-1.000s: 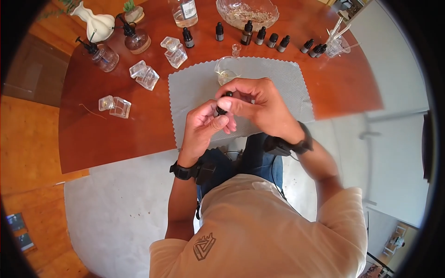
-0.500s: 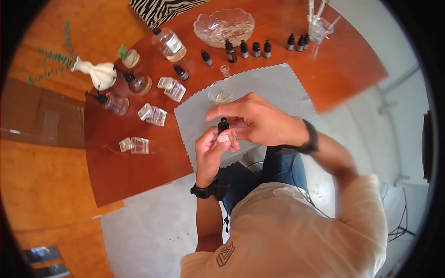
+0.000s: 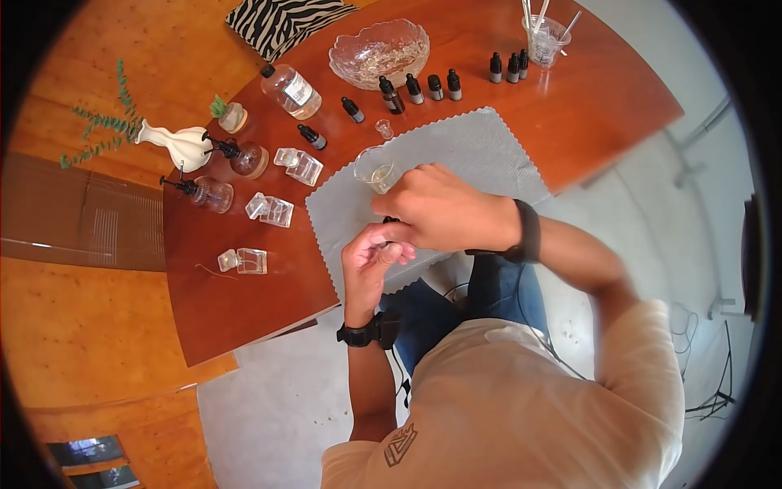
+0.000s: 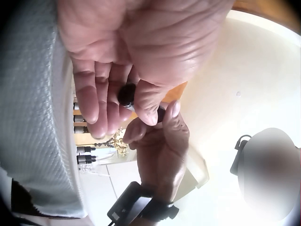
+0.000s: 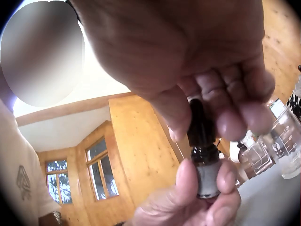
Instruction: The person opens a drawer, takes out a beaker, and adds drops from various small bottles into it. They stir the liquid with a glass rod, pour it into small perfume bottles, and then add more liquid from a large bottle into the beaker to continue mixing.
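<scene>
Between the two hands, over the grey cloth, is a small dark glass dropper bottle [image 5: 208,176] with a grey label. My left hand [image 3: 366,265] pinches its body between thumb and fingers, the base showing in the left wrist view. From above, my right hand [image 3: 444,210] has its thumb and curled fingers at the black dropper cap [image 5: 201,129], which sits upright on the bottle neck. In the head view the right hand hides most of the bottle. Just beyond the hands, a glass beaker [image 3: 376,169] with a little liquid stands on the cloth.
Several dropper bottles [image 3: 436,87] line the table's far side, near a glass bowl [image 3: 346,69] and a cup of sticks [image 3: 554,50]. Square glass bottles [image 3: 252,261] stand at left, by amber-toned pump bottles [image 3: 213,196], a large clear bottle [image 3: 297,94] and a white vase [image 3: 187,147].
My right hand, whose index finger was lifted off half a second ago, has come down over the dropper cap. The left hand keeps its pinch. The head view has turned and shifted.
</scene>
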Demonstrator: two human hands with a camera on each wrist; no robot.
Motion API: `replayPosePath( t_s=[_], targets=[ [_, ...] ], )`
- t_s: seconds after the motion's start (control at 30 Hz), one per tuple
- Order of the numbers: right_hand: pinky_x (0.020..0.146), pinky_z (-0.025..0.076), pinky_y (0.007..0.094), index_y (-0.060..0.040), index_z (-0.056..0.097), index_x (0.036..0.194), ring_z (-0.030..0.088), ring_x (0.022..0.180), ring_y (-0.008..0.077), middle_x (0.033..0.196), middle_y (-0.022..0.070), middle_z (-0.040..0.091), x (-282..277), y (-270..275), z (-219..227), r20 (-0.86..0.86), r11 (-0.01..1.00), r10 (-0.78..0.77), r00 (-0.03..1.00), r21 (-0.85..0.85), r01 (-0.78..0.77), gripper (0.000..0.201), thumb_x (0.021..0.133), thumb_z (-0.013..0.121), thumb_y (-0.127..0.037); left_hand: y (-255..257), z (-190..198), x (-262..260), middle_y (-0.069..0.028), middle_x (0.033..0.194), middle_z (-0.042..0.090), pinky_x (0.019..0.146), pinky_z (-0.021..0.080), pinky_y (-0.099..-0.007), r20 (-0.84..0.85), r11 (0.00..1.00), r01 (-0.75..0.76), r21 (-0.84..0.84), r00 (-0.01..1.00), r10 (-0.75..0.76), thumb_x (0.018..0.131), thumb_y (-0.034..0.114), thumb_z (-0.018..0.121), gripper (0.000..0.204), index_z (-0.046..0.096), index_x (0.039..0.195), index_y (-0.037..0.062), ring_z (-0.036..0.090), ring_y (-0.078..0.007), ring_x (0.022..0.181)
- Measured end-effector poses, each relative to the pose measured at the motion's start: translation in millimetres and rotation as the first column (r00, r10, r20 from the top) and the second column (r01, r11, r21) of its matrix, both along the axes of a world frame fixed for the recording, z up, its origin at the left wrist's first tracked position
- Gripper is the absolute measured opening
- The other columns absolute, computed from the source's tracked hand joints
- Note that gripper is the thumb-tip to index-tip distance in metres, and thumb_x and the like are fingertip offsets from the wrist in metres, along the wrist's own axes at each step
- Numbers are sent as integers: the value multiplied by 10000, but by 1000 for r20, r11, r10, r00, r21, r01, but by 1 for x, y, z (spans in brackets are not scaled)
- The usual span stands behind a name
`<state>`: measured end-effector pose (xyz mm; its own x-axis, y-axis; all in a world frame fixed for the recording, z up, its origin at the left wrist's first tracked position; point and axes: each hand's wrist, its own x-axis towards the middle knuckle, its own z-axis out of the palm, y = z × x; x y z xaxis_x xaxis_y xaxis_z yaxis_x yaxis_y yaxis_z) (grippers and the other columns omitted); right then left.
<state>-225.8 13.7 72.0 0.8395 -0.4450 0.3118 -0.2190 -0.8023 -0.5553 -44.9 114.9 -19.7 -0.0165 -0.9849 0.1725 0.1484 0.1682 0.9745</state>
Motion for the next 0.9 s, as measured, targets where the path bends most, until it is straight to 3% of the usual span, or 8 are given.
replayPosePath(
  t_s=[0.13, 0.23, 0.37, 0.47, 0.57, 0.77, 0.87, 0.9],
  targets=[
    [641, 470, 475, 3, 648, 899, 635, 762, 415, 790, 187, 676, -5, 5, 14, -91, 991, -135, 987, 7, 137, 134, 813, 738, -45, -1, 8, -2, -115, 918, 708, 710, 526, -307, 0, 1000, -1, -15, 1000, 1, 977, 333, 730, 433, 629, 1149, -51, 691, -189, 801],
    [618, 462, 483, -24, 667, 879, 631, 721, 428, 711, 193, 656, -4, -8, -5, 269, 981, 124, 955, 111, -159, 209, 826, 779, -192, 0, -2, 3, -116, 916, 708, 706, 530, -304, -58, 1000, 6, -23, 998, -7, 976, 344, 732, 431, 633, 1134, -45, 691, -192, 802],
    [616, 487, 487, 35, 647, 795, 639, 690, 425, 668, 205, 640, -3, 4, 4, 78, 995, -57, 995, -79, 63, 165, 825, 728, -106, 0, -1, 1, -120, 913, 707, 713, 531, -308, -9, 1000, -5, 5, 1000, 5, 972, 355, 736, 441, 636, 1126, -46, 689, -195, 801],
    [610, 486, 488, 29, 653, 773, 636, 687, 428, 666, 214, 635, -5, 4, 8, 84, 993, -109, 990, -31, 112, 170, 796, 733, -120, 0, 2, 0, -123, 902, 709, 717, 533, -310, -30, 1000, -11, -17, 1000, 11, 971, 343, 738, 435, 637, 1129, -49, 690, -196, 797],
    [596, 482, 488, 16, 660, 753, 632, 679, 425, 661, 211, 632, 2, -12, -9, 305, 979, 200, 931, -14, -205, 233, 796, 733, -201, 2, -4, 3, -121, 891, 711, 716, 534, -309, -38, 1000, -15, 9, 999, 15, 967, 326, 745, 427, 640, 1138, -51, 690, -193, 794],
    [630, 459, 491, -21, 639, 864, 608, 715, 422, 706, 170, 624, -5, 0, 14, -112, 998, -53, 992, -33, 49, 207, 812, 782, -162, 1, -1, 2, -124, 909, 719, 717, 539, -314, 7, 1000, 4, 25, 1000, -4, 958, 308, 753, 439, 641, 1180, -54, 695, -192, 797],
    [621, 446, 504, -12, 591, 830, 610, 721, 418, 723, 171, 632, -2, -7, 4, 184, 972, 233, 955, -29, -232, 230, 797, 784, -132, 3, -1, 3, -114, 942, 717, 725, 546, -306, -15, 999, 20, 29, 1000, -20, 970, 263, 742, 406, 636, 1189, -63, 699, -181, 816],
    [624, 450, 502, -10, 605, 849, 613, 723, 417, 731, 170, 636, -1, -5, 5, 111, 980, 197, 974, -38, -194, 213, 798, 781, -118, 4, 4, 1, -102, 956, 710, 729, 550, -297, -33, 999, 29, 26, 999, -28, 979, 222, 734, 359, 635, 1174, -63, 699, -167, 827]
  ],
)
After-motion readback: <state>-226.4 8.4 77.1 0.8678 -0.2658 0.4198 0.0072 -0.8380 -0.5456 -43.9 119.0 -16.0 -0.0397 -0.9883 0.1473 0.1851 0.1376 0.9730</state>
